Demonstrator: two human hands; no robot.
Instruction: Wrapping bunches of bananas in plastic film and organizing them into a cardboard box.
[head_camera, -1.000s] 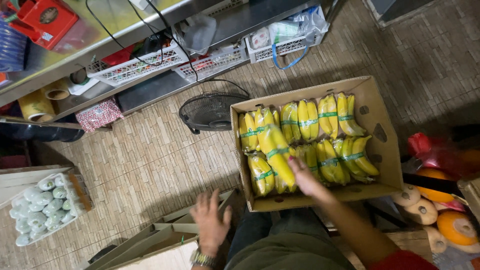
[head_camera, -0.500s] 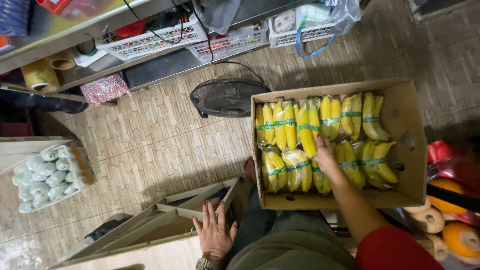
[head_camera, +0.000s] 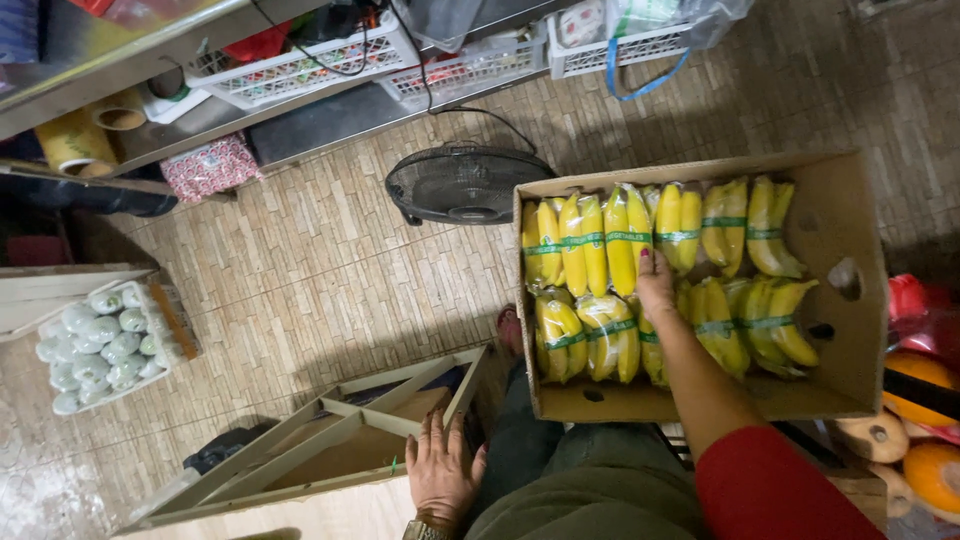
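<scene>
A cardboard box (head_camera: 850, 330) sits in front of me, filled with bagged banana bunches (head_camera: 640, 240) bound by green bands. My right hand (head_camera: 655, 285) reaches into the box and presses on a bunch in the middle row; whether its fingers grip the bag I cannot tell. My left hand (head_camera: 440, 470) lies flat with fingers spread on a wooden frame (head_camera: 330, 430) by my left knee.
A black floor fan (head_camera: 465, 185) lies just beyond the box. A tray of pale wrapped fruit (head_camera: 100, 345) stands at the left. Orange fruit (head_camera: 925, 375) lies at the right. White plastic baskets (head_camera: 300, 70) and tape rolls (head_camera: 75, 140) sit on a low shelf beyond.
My right hand set a banana bunch into the box and moved from the near row up to the middle. My left hand stayed on the frame.
</scene>
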